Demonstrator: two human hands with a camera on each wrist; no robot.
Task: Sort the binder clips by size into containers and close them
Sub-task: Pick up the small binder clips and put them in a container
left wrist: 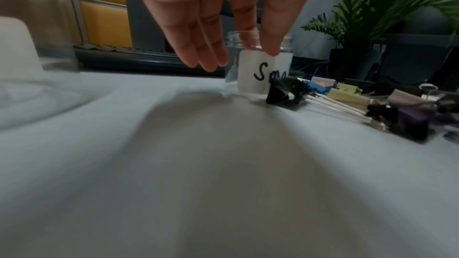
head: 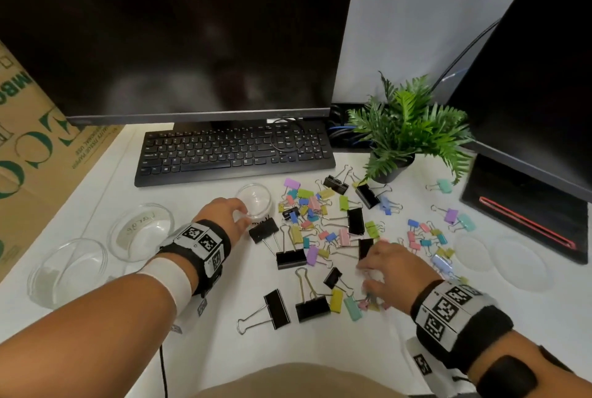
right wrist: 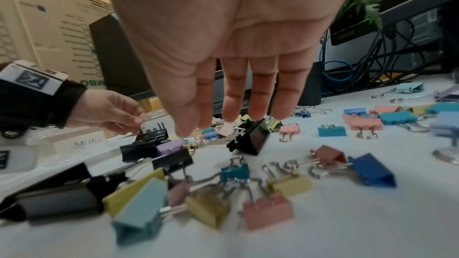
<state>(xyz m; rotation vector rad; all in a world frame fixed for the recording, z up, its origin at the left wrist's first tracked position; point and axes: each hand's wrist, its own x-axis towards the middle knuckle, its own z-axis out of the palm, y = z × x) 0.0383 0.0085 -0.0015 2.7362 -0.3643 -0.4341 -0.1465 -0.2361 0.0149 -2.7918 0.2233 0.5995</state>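
Many binder clips (head: 320, 227) lie scattered on the white table: big black ones and smaller pastel ones. Three clear jars stand at the left. My left hand (head: 224, 215) reaches the jar labelled "Small" (head: 254, 203); in the left wrist view its thumb touches the top of the label on that jar (left wrist: 250, 74) while the other fingers (left wrist: 208, 62) stay straight. My right hand (head: 378, 269) hovers palm-down over the near clips with straight fingers (right wrist: 255, 109), holding nothing. A black clip (right wrist: 250, 138) stands just beyond those fingertips.
A jar labelled "Large" (head: 141, 231) and a third jar (head: 69, 269) stand at the near left. Two clear lids (head: 519, 263) lie at the right. Behind are a keyboard (head: 234, 154), two monitors, a potted plant (head: 403, 128) and a cardboard box (head: 35, 147).
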